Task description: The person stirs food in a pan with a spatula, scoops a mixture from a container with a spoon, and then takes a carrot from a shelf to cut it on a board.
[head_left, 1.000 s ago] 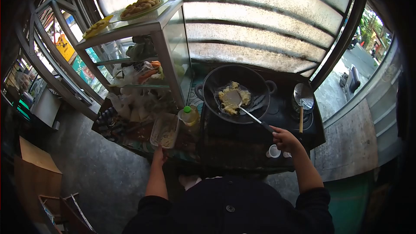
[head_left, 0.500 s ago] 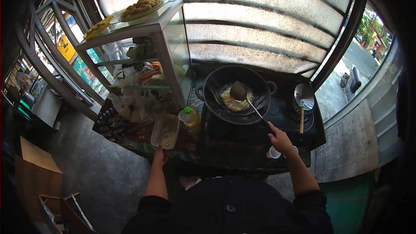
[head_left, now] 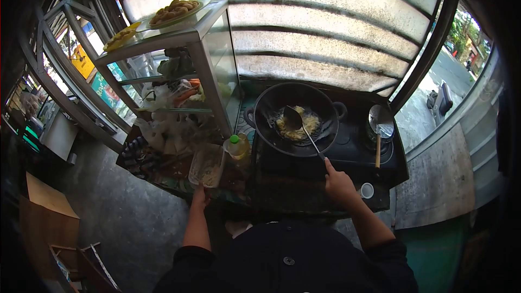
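Observation:
My right hand (head_left: pixel 341 187) is wrapped round the dark handle of a ladle (head_left: pixel 293 119). The ladle's round head rests over pale yellow food (head_left: pixel 302 128) frying in a black two-handled wok (head_left: pixel 266 140). At the counter's front edge, my left hand (head_left: pixel 201 197) grips the near end of a clear plastic container (head_left: pixel 197 161); most of its fingers are hidden. Some pale, crumbly or shredded food lies in the bottom of that container. Just right of it stands a bottle with a green cap (head_left: pixel 234 139) and yellowish liquid.
Right of the wok, a small pot (head_left: pixel 380 113) with a wooden-handled tool (head_left: pixel 377 152) sits on the stove. A white cup (head_left: pixel 367 190) is near my right forearm. The glass cabinet (head_left: pixel 218 70) at left carries plates of food (head_left: pixel 176 12). Plastic bags (head_left: pixel 163 128) lie below.
My right hand has moved left and slightly down, and the ladle head has shifted left in the wok. The left hand and container stay in place.

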The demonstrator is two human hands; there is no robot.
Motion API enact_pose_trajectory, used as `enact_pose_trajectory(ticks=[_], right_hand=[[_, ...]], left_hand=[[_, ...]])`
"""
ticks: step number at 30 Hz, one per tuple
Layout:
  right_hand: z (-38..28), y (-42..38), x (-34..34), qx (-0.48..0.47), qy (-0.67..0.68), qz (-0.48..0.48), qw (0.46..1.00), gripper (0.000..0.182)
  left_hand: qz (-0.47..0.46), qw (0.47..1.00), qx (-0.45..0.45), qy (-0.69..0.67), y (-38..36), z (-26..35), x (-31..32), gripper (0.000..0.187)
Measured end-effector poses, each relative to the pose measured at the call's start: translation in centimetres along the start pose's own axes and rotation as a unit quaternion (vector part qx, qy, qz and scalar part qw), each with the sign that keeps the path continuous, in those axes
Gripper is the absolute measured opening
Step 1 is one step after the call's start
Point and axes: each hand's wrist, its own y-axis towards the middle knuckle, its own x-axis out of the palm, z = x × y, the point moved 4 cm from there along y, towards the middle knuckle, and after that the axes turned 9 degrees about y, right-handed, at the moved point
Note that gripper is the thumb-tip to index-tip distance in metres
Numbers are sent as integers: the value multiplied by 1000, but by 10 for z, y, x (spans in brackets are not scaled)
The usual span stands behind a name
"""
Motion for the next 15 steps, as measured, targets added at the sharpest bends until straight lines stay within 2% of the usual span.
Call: enact_pose_trajectory(ticks=[5,7,11,13,14,15], right_hand=[[-8,6,-3,-4,-6,0,1000,54],[-8,9,3,-35,61,-9,997,53],[35,34,15,-84,99,25,991,53],[45,39,19,-221,164,64,959,53],[52,39,13,-221,164,64,959,53],[55,36,1,-65,333,-55,939,53]], left_hand=[[-9,1000,3,3,-2,1,2,46],[-3,1000,-3,1,1,0,0,45],[-3,1000,-2,3,1,-1,1,45],[-2,1000,1,-6,1,-2,0,45],[-2,1000,4,-14,2,-2,0,45],[-2,1000,4,-13,-1,0,0,45]])
